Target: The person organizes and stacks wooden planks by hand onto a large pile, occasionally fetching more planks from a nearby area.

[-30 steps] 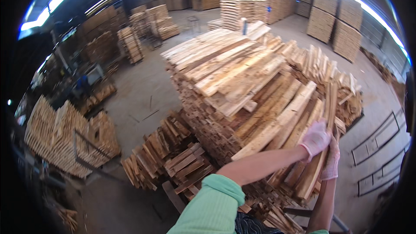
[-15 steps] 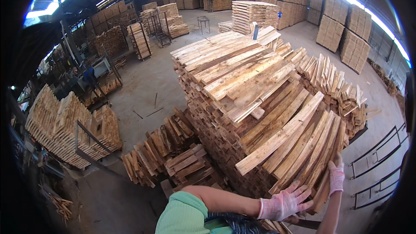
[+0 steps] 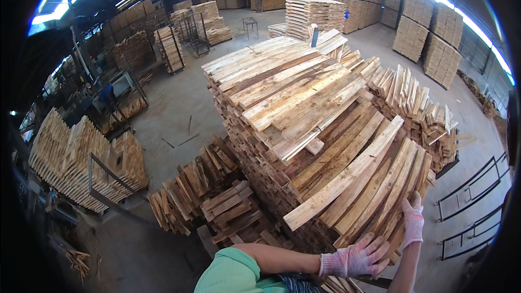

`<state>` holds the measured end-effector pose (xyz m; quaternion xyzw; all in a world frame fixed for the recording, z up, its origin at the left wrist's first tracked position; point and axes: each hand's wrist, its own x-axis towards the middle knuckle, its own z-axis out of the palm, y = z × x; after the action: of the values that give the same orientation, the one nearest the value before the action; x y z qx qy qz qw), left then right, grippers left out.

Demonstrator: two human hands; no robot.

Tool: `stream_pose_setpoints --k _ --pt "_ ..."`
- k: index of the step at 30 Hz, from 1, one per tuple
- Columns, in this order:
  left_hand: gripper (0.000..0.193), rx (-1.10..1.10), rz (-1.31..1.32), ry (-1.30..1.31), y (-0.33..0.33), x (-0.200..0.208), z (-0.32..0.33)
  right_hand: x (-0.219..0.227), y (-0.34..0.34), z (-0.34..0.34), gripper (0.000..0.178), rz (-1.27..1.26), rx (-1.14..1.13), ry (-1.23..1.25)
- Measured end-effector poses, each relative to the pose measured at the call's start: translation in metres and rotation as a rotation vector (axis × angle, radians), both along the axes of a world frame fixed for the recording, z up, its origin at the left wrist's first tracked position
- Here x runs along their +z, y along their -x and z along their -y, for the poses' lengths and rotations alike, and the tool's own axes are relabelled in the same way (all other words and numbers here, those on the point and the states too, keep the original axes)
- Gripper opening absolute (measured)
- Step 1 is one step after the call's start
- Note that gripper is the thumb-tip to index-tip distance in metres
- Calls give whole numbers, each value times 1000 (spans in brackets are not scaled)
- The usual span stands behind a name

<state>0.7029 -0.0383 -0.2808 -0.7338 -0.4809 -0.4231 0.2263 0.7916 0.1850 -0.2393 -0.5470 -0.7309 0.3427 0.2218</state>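
Both my hands wear whitish-pink work gloves at the near end of a tall stack of rough wooden boards [image 3: 320, 179]. My left hand [image 3: 357, 256] lies against the near board ends, its fingers spread. Beside it, my right hand [image 3: 413, 223] rests against the outer right edge of the outermost board [image 3: 399, 233], fingers stretched upward along it. Neither hand is closed around a board. One pale board [image 3: 347, 171] lies slantwise over the others in the top layer. Farther back, a raised layer of lighter boards [image 3: 293, 81] covers the stack.
Shorter wood pieces [image 3: 195, 179] are piled left of the stack, and loose slats [image 3: 415, 97] lean along its right side. Black metal frames [image 3: 472, 190] lie on the floor at right. A stacked pile with a metal bar [image 3: 111, 173] stands far left. Tall board stacks [image 3: 410, 32] line the back.
My right hand has moved slightly left and upward along the outermost board's edge. My left hand has stayed at the board ends. The whole view has shifted a little.
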Motion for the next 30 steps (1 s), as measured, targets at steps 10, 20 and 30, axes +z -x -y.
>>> stream_pose_setpoints --k 10,20,30 --pt "47 -19 -94 224 -21 -34 -28 -55 -24 -41 72 -308 84 26" --pt "44 35 -93 168 -19 -38 -35 -50 -24 -35 63 -139 125 -171" --pt "44 3 -69 283 -8 -19 -19 93 -118 162 19 -3 366 101"
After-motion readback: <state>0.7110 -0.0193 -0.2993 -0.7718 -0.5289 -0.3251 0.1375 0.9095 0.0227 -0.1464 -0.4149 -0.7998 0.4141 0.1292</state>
